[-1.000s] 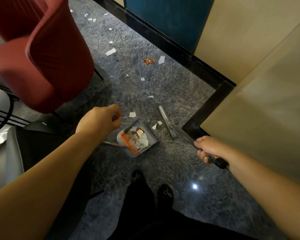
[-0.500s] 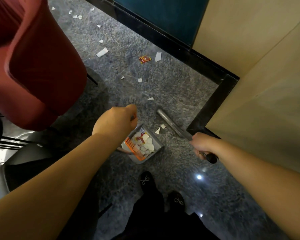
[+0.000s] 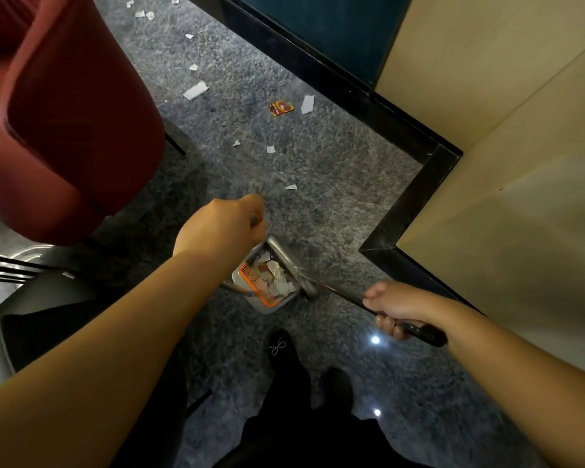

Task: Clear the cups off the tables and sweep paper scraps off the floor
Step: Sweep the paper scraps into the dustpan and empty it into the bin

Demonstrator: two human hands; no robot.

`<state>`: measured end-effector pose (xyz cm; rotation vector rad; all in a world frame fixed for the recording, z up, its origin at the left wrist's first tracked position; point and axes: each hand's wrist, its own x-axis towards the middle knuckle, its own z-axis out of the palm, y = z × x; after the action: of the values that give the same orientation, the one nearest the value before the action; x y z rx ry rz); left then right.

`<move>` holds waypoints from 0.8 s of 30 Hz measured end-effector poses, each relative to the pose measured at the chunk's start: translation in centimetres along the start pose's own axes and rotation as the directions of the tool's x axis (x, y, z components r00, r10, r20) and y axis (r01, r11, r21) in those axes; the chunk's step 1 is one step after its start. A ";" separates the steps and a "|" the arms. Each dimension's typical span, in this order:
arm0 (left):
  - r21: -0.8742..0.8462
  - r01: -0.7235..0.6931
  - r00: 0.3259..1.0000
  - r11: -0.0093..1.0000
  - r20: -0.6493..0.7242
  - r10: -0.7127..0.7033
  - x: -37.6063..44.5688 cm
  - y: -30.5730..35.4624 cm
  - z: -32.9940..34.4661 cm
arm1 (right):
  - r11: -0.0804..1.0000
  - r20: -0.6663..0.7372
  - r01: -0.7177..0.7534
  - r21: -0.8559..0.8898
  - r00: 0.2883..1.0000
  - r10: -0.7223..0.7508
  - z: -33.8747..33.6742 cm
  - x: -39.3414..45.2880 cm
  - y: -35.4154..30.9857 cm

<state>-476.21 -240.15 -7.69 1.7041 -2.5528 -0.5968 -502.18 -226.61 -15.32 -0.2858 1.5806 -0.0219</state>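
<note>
While the head view looks straight down at a grey speckled floor (image 3: 335, 184), the left hand (image 3: 222, 224) hangs above a dustpan (image 3: 267, 282) with its fingers curled round something thin; only a sliver of it shows between thumb and fingers, most likely the pan's upright handle, though I cannot tell for sure. The right hand (image 3: 395, 309) grips the black handle of a broom (image 3: 419, 332), fingers wrapped under it, thumb on top. Its thin shaft runs up and left to a grey head (image 3: 289, 261) lying along the right edge of the pan, touching it.

Inside the pan lie white and reddish paper bits (image 3: 277, 278) and an orange comb (image 3: 257, 288).

Loose scraps still lie on the floor beyond the pan: one small piece (image 3: 290, 187) nearest, two (image 3: 271, 149) further on, a long strip (image 3: 195, 90) near a red chair (image 3: 65, 113), another white piece (image 3: 307, 104) just beside a red and yellow wrapper (image 3: 281, 108), and more towards the top edge (image 3: 144, 14).

Black skirting (image 3: 416, 197) runs below beige wall panels (image 3: 487, 79). Two dark shoes (image 3: 281, 349) stand below the pan.
</note>
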 end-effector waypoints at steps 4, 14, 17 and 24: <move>-0.058 0.040 0.999 0.998 -0.027 -0.041 -1.1 -1.5 -0.6 | 0.999 -0.044 0.035 0.012 0.998 -0.034 0.8 -1.4 -0.2; -0.200 0.176 0.977 0.964 -0.084 -0.196 -3.5 -6.5 -4.4 | 0.990 -0.090 0.111 0.082 0.991 -0.104 0.9 -1.2 -5.9; -0.186 0.200 0.966 0.962 -0.125 -0.225 -3.4 -7.9 -5.5 | 0.986 -0.107 0.141 0.086 0.986 -0.131 1.2 -1.3 -8.3; -0.125 0.237 0.957 0.963 -0.142 -0.254 -1.1 -10.5 -6.9 | 0.987 -0.123 0.142 0.069 0.983 -0.133 0.8 -0.9 -14.1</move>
<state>-464.92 -244.73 -4.44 1.9610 -2.1805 -0.5700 -499.00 -239.91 -11.74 -0.3377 1.6703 -0.2105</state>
